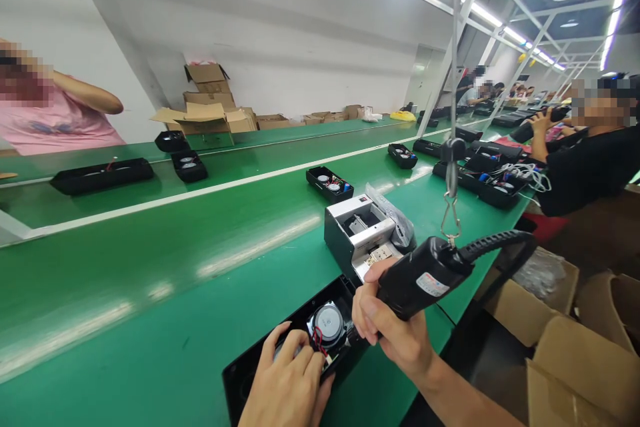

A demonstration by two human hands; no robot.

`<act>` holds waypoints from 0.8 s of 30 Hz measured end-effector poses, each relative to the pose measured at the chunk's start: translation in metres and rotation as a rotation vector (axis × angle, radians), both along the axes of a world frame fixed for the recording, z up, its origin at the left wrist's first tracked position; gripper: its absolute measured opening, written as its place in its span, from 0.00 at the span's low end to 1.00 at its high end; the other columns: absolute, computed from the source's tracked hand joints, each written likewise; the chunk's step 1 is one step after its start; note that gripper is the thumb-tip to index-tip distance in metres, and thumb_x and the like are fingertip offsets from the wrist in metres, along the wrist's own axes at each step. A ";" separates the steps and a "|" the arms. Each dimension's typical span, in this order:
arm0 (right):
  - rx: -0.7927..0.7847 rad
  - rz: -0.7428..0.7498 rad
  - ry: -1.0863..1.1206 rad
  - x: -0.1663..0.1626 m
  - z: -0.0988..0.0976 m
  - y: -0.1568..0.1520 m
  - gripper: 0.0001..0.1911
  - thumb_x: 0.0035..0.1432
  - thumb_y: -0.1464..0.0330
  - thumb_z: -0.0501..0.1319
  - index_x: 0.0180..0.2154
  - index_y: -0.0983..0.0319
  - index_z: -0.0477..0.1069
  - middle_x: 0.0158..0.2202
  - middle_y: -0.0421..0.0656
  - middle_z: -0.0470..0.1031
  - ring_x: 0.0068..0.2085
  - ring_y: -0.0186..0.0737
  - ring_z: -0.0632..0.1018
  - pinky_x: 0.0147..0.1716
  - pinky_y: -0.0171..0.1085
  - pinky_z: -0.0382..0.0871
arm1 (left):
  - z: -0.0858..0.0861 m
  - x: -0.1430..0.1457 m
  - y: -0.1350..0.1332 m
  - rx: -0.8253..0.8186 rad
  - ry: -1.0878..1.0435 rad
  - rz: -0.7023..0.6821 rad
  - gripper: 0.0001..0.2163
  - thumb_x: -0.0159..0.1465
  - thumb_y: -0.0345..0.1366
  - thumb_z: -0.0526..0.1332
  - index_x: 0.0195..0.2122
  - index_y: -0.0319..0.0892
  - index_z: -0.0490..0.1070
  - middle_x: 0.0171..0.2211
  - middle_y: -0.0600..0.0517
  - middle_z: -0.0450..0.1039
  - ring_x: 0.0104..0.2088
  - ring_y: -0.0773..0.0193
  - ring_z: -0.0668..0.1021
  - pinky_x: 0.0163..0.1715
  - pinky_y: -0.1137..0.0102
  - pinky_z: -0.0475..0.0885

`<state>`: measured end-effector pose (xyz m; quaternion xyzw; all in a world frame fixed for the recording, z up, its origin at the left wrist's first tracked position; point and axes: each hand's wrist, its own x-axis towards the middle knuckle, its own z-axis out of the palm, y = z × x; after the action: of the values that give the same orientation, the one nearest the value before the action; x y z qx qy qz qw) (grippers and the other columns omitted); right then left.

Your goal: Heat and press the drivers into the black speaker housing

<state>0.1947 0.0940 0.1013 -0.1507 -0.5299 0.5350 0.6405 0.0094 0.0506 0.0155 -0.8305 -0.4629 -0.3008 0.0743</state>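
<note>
far left, a person in a pink shirt (50, 124) stands across the green belt (150, 267) with one arm bent up. nearer, the left hand (287, 380) sits with its fingers together, pressed down on the black housing (270, 347), which lies open on the belt at the bottom of the view. inside it is a round speaker (329, 324), with red wires (318, 342) just beside the fingertips; pinning the housing flat without pinching a wire looks like the careful way to work. the right hand (395, 327) is wrapped closed round a black electric driver (425, 280), and the driver's tip is hidden near the speaker. the driver hangs from a steel hook (451, 220), so the hand may only need to steer it square. beyond stands a grey metal box (357, 230); at far right, a co-worker (590, 167) in black grips another driver.
</note>
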 end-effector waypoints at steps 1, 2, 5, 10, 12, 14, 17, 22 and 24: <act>-0.003 -0.001 -0.002 -0.001 -0.001 0.000 0.07 0.75 0.66 0.64 0.51 0.53 0.68 0.24 0.30 0.62 0.21 0.28 0.64 0.24 0.30 0.65 | 0.000 0.000 0.000 0.002 0.005 -0.001 0.09 0.67 0.31 0.57 0.29 0.46 0.70 0.27 0.54 0.74 0.41 0.54 0.75 0.62 0.51 0.59; -0.005 -0.003 -0.004 -0.001 -0.002 0.001 0.07 0.75 0.66 0.64 0.51 0.52 0.68 0.24 0.30 0.62 0.21 0.28 0.64 0.24 0.30 0.64 | 0.000 0.000 0.000 0.003 0.008 -0.003 0.09 0.67 0.31 0.57 0.29 0.46 0.70 0.26 0.54 0.74 0.41 0.54 0.75 0.62 0.51 0.59; 0.000 -0.003 -0.009 -0.003 -0.005 0.003 0.07 0.75 0.65 0.64 0.51 0.52 0.68 0.24 0.30 0.62 0.21 0.29 0.64 0.24 0.30 0.64 | 0.000 0.000 0.000 0.017 0.008 -0.005 0.09 0.66 0.30 0.57 0.29 0.46 0.70 0.26 0.54 0.73 0.41 0.54 0.75 0.61 0.51 0.60; 0.006 0.019 -0.013 -0.003 -0.008 0.001 0.06 0.75 0.65 0.64 0.50 0.53 0.67 0.24 0.29 0.61 0.21 0.28 0.63 0.24 0.30 0.62 | 0.008 -0.001 0.000 0.021 0.082 -0.020 0.09 0.67 0.31 0.57 0.29 0.46 0.70 0.27 0.54 0.75 0.40 0.54 0.75 0.60 0.50 0.59; 0.016 0.017 -0.037 -0.002 -0.010 -0.001 0.07 0.75 0.65 0.64 0.49 0.52 0.66 0.23 0.29 0.60 0.20 0.29 0.62 0.23 0.30 0.60 | 0.013 -0.001 0.001 0.004 0.135 -0.044 0.09 0.68 0.31 0.57 0.30 0.46 0.70 0.28 0.54 0.77 0.41 0.55 0.75 0.60 0.51 0.59; 0.016 -0.014 -0.088 -0.001 -0.013 -0.003 0.08 0.74 0.63 0.65 0.47 0.53 0.66 0.23 0.29 0.60 0.20 0.30 0.62 0.22 0.31 0.59 | 0.015 -0.001 0.002 0.000 0.145 -0.057 0.10 0.69 0.31 0.56 0.29 0.46 0.70 0.28 0.54 0.77 0.41 0.55 0.75 0.60 0.51 0.59; 0.000 -0.078 -0.202 0.001 -0.017 -0.007 0.12 0.71 0.59 0.67 0.44 0.55 0.66 0.24 0.31 0.61 0.21 0.32 0.64 0.22 0.33 0.63 | 0.008 -0.001 0.004 0.015 0.056 -0.046 0.14 0.72 0.34 0.53 0.29 0.46 0.69 0.25 0.55 0.74 0.38 0.56 0.75 0.59 0.50 0.59; 0.035 -0.077 -0.334 0.002 -0.019 -0.010 0.12 0.70 0.57 0.67 0.42 0.55 0.66 0.25 0.34 0.64 0.24 0.37 0.70 0.25 0.37 0.69 | -0.006 -0.002 0.008 -0.005 -0.015 -0.070 0.13 0.73 0.36 0.53 0.30 0.46 0.70 0.26 0.55 0.75 0.39 0.55 0.75 0.61 0.49 0.58; 0.049 -0.065 -0.376 0.001 -0.017 -0.010 0.12 0.70 0.58 0.66 0.42 0.55 0.66 0.25 0.35 0.65 0.25 0.38 0.71 0.26 0.37 0.70 | -0.007 -0.004 0.009 0.003 -0.029 -0.072 0.13 0.72 0.36 0.53 0.30 0.46 0.69 0.25 0.55 0.74 0.39 0.55 0.75 0.61 0.48 0.58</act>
<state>0.1958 0.0838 0.0845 -0.2495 -0.6481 0.4634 0.5505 0.0051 0.0600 0.0086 -0.8421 -0.4333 -0.3160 0.0577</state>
